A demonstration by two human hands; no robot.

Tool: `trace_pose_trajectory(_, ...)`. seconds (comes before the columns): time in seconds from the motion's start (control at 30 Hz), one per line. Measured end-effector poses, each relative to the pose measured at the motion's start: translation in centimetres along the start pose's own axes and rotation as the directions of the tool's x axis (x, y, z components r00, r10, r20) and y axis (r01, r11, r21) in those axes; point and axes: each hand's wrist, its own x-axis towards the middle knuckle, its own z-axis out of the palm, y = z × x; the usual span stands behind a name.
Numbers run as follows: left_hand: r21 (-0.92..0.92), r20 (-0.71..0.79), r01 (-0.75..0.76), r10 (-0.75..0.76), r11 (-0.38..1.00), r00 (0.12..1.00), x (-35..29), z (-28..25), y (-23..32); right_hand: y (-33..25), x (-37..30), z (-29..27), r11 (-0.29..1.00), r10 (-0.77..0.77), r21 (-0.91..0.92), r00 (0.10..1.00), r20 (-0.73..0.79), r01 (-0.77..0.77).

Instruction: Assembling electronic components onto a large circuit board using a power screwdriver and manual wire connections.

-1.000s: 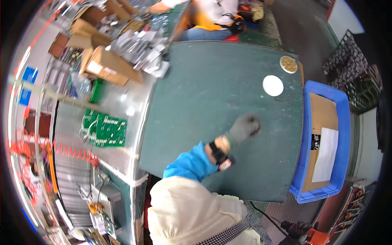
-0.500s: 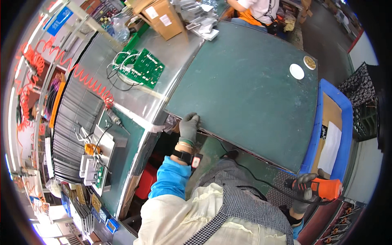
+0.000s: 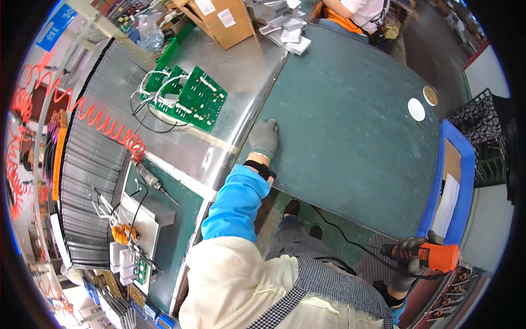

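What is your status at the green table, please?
Left gloved hand at left edge of green tabletop. Right gloved hand gripping orange-and-black power tool. Black cord near the shoes.

My left arm (image 3: 233,211) reached forward, blue-sleeved. Left wrist (image 3: 259,164) black-banded, roughly straight. Left hand (image 3: 264,137) grey-gloved, back upward, fingers bent, undersides hidden. My right arm (image 3: 399,313) lay low, out to right, mostly hidden. Right wrist (image 3: 392,296) black-banded. Right hand (image 3: 412,259), grey-gloved, was curled in grip.
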Motion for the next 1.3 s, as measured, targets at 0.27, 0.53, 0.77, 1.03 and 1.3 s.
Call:
trace_pose_trajectory(0.27, -0.309, -0.069, -0.242, 0.232, 0.920, 0.970, 3.9, 1.6, 4.8, 1.0, 1.4, 4.4, 1.000, 0.008, 0.017, 0.998, -0.066, -0.007)
trace_pose_trajectory(0.53, -0.139, 0.171, -0.215, 0.237, 0.967, 0.956, 4.8, 2.8, 8.2, 0.9, 0.0, 3.9, 0.997, 0.065, -0.044, 0.996, 0.065, -0.063)
trace_pose_trajectory(0.77, -0.843, 0.336, 0.274, 0.056, 0.463, 0.940, -6.1, -3.7, 2.7, 1.0, -1.0, 3.6, 0.984, 0.174, -0.043, 0.985, 0.024, -0.173)
trace_pose_trajectory(1.03, -0.640, 0.768, 0.763, 0.029, 0.087, 0.640, -30.9, 7.1, -9.1, 5.5, -2.5, 0.9, 0.942, 0.323, -0.042, 0.861, 0.392, -0.334)
trace_pose_trajectory(1.3, 0.115, 0.321, 0.482, -0.492, 0.868, 0.809, -30.7, 36.1, -27.7, 10.5, -8.2, 0.0, 0.905, 0.403, -0.102, 0.758, 0.513, -0.413)
